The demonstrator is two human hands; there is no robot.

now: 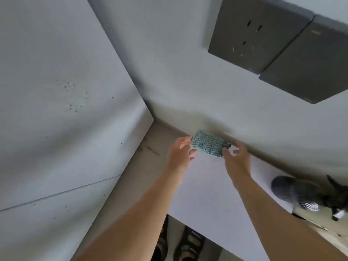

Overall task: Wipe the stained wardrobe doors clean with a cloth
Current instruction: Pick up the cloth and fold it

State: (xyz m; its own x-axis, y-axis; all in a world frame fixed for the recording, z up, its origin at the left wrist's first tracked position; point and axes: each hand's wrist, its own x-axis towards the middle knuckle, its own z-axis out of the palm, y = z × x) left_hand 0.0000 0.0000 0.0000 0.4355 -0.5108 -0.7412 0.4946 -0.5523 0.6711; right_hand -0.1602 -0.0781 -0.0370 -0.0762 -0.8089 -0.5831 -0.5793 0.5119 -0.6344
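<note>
A teal patterned cloth [208,144], folded into a small pad, lies on the white shelf top [207,185] against the wall. My right hand [236,157] pinches its right end with curled fingers. My left hand [180,153] hovers at the cloth's left end, fingers relaxed and spread, holding nothing. The pale grey wardrobe door [56,110] fills the left side; a cluster of dark brown specks [72,97] stains it, with more specks lower down near a horizontal seam.
Two dark grey wall plates, a socket [258,32] and a switch [310,66], sit on the wall at upper right. A dark ribbed object [299,193] lies on the shelf at right. Sandals [188,243] stand on the floor below.
</note>
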